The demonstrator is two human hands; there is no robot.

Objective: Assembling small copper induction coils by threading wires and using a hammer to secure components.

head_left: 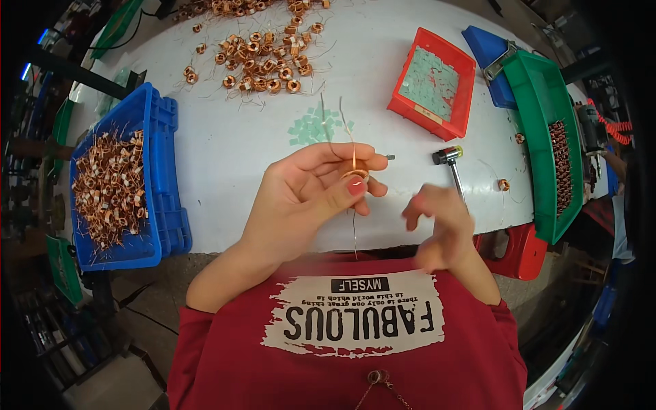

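Between the thumb and fingers of my left hand (318, 188) sits a copper wire coil (355, 173), partly covered by the thumb. Two of its wire ends stick up past the fingers, and a thin one hangs down below. To the right, apart from the coil, my right hand (441, 222) is raised over the table's near edge, its fingers curled apart and blurred by motion; I see nothing in it. A scatter of small pale green pieces (316, 127) lies on the table just beyond my left hand.
At the far left-centre lies a pile of copper coils (263, 61). A blue crate (164, 205) full of coils stands left. On the right are a red tray (410, 102) with green pieces, a hammer (449, 158), a green bin (533, 89) of coils and a red stool (523, 253).
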